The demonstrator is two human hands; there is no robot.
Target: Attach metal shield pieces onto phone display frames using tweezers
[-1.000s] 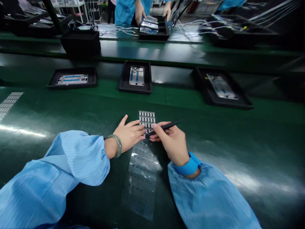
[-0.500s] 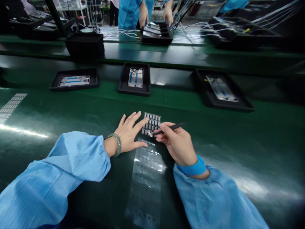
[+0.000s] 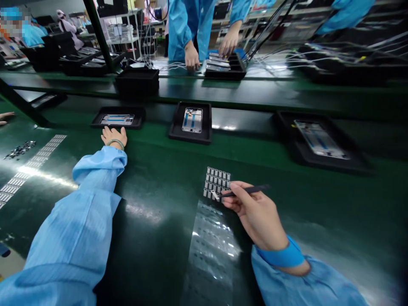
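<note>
My left hand [image 3: 114, 137] reaches forward, fingers apart and holding nothing, at the near edge of a black tray [image 3: 141, 121]. Inside that tray lies a flat metal phone frame [image 3: 117, 120] with blue strips. My right hand [image 3: 255, 210] pinches black tweezers [image 3: 251, 189]. At their tip is a small white piece [image 3: 214, 195], above the lower edge of a sheet of small grey stickers [image 3: 217, 178]. A clear plastic film [image 3: 212, 255] with dark marks runs from the sheet toward me.
Two more black trays [image 3: 208, 124] with phone frames [image 3: 321, 140] stand to the right. A strip of pale stickers [image 3: 33, 163] and a pile of small dark parts [image 3: 21, 149] lie at left. Across the shelf, a co-worker's hands [image 3: 191, 56] are at a box [image 3: 228, 73].
My left hand has moved from beside the sticker sheet forward and left to the left tray. My right hand stays by the sheet with the tweezers. The view has shifted left.
</note>
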